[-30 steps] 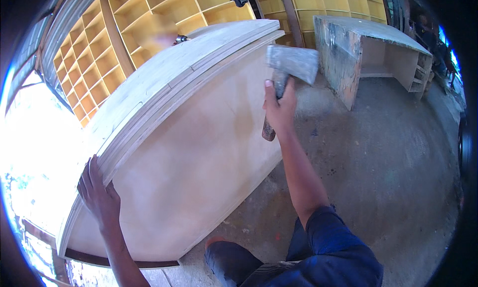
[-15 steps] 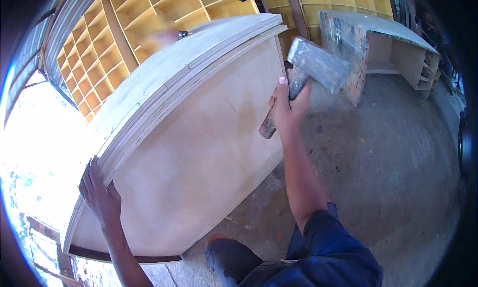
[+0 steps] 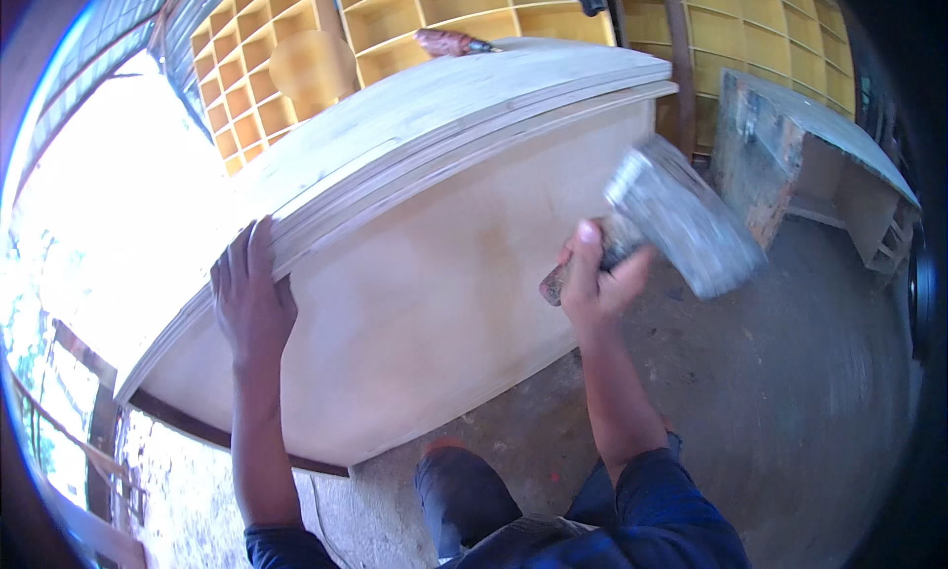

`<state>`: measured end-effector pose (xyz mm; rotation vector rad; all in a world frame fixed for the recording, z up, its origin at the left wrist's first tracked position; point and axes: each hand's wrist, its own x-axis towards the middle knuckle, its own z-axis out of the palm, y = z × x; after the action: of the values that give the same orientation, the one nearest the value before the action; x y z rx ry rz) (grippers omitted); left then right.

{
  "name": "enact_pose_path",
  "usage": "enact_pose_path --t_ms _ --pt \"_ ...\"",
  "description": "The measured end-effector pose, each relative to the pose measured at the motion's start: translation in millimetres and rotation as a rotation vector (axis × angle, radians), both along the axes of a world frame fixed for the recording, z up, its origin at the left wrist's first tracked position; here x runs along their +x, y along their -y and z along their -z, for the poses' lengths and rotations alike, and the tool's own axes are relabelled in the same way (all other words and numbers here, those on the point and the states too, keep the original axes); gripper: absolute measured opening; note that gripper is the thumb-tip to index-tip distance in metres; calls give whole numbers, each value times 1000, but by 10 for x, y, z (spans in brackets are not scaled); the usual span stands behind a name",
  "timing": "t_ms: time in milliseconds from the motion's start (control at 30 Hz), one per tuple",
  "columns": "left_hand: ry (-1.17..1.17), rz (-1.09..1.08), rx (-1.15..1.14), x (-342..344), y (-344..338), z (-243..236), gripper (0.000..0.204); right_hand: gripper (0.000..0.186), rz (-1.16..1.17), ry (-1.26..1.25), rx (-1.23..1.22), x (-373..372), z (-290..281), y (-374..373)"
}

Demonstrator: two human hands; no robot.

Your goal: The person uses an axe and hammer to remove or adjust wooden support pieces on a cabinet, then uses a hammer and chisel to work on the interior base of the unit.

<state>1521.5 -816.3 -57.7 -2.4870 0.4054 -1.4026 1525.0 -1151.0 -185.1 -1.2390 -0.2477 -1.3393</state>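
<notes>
The head-worn fisheye looks down and forward over the hands (image 3: 255,307).

The pale wooden cabinet (image 3: 425,263) carries a reddish tool (image 3: 444,43), possibly a drill, on top.

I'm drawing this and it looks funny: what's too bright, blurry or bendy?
In the head view, the outdoor background glares white at left; also head view, the hammer in the right hand looks smeared; same head view, the top edge of the pale cabinet looks bowed, likely by the lens.

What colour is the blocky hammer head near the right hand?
The blocky hammer head is grey, shown best in the head view.
</notes>
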Motion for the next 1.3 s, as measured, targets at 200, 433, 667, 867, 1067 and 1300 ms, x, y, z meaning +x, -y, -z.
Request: enact_pose_path --t_ms 200,433,667,867,1067,1300 --pt "0 9 -5 -68 -10 29 74 19 288 334 -563 218 -32 -463" --pt "54 52 -17 -22 -44 41 72 28 114 -40 -542 174 81 -805" --pt "117 93 5 8 -76 74 76 32 163 -93 -613 322 131 -1000" --pt "89 63 -8 28 -75 73 74 33 196 -65 -671 373 134 -901" --pt "97 96 -20 3 -52 75 74 29 70 -218 -439 290 147 -807" --pt "76 112 -50 44 -12 82 71 27 90 -340 -455 274 121 -580"
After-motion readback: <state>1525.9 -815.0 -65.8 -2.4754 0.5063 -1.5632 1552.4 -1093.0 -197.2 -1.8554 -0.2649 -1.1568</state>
